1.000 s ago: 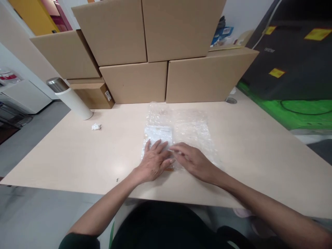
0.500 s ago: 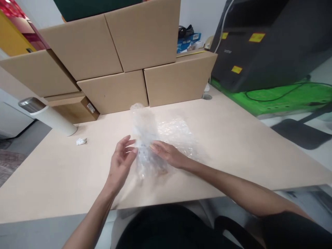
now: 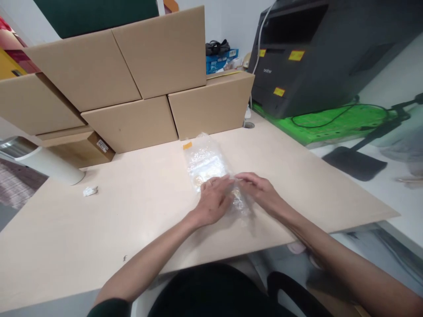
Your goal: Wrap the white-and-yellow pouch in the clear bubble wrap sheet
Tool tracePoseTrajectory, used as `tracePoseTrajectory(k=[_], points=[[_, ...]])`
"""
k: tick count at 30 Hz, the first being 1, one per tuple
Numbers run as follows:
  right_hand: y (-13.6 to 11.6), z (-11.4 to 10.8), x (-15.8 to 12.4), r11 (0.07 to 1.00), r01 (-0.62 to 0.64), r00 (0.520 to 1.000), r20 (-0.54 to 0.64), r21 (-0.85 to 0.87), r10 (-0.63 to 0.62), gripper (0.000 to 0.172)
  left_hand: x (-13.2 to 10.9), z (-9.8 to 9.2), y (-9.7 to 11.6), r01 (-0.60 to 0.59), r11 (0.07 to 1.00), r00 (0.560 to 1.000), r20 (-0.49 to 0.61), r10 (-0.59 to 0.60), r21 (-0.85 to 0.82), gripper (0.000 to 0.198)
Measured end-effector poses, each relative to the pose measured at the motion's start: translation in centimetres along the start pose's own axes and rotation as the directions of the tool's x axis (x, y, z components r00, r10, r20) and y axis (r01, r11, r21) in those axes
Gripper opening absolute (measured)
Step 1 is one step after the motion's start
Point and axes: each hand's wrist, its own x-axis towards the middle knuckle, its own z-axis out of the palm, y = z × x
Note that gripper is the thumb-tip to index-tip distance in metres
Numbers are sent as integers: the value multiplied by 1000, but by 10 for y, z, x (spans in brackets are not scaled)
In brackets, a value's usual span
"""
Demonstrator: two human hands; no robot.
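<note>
A clear bubble-wrap sheet (image 3: 206, 160), folded over into a narrow strip, lies on the pale wooden table (image 3: 132, 211). A small orange tape tab (image 3: 187, 145) sticks to its far corner. My left hand (image 3: 214, 200) lies palm down on the near end of the wrap, fingers stretched flat. My right hand (image 3: 259, 191) rests beside it on the same end, fingers extended and pressing the wrap down. The two hands' fingertips almost meet.
Stacked cardboard boxes (image 3: 142, 83) line the table's far edge. A white cylinder with a metal lid (image 3: 42, 160) lies at the far left, with a small crumpled white scrap (image 3: 90, 191) near it. A black printer (image 3: 317, 53) stands on a green surface to the right.
The wrap was lifted and folded over; now it lies flat as a narrower strip, with both hands pressing on its near end. The camera has swung to the right.
</note>
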Motion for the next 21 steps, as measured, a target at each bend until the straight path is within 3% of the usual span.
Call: tracePoseTrajectory(k=[3, 7, 11, 14, 17, 18, 19, 21], points=[[9, -6, 21, 998, 3, 995, -97, -60, -9, 50, 6, 11, -3, 18, 994, 999, 31, -22, 108, 45], [4, 14, 56, 999, -34, 999, 29, -16, 34, 47, 5, 14, -4, 11, 991, 1000, 17, -14, 132, 44], [-11, 37, 74, 990, -116, 985, 134, 82, 105, 40, 0, 9, -10, -15, 1000, 998, -58, 16, 25, 40], [-22, 45, 64, 959, -167, 966, 230, 229, 113, 40, 0, -14, -17, -5, 999, 981, -193, 14, 51, 43], [-34, 43, 41, 924, -171, 921, 389, 341, 27, 43, 0, -55, -28, 103, 969, 964, -264, -41, 225, 46], [-40, 41, 32, 920, -169, 897, 442, 355, -6, 41, -2, -70, -32, 131, 968, 966, -246, -76, 216, 47], [-46, 38, 25, 917, -166, 875, 483, 362, -32, 40, -5, -83, -35, 138, 979, 972, -212, -105, 148, 50], [-58, 33, 15, 909, -153, 859, 507, 388, -72, 36, -14, -103, -42, 140, 975, 986, -64, -153, -172, 60]])
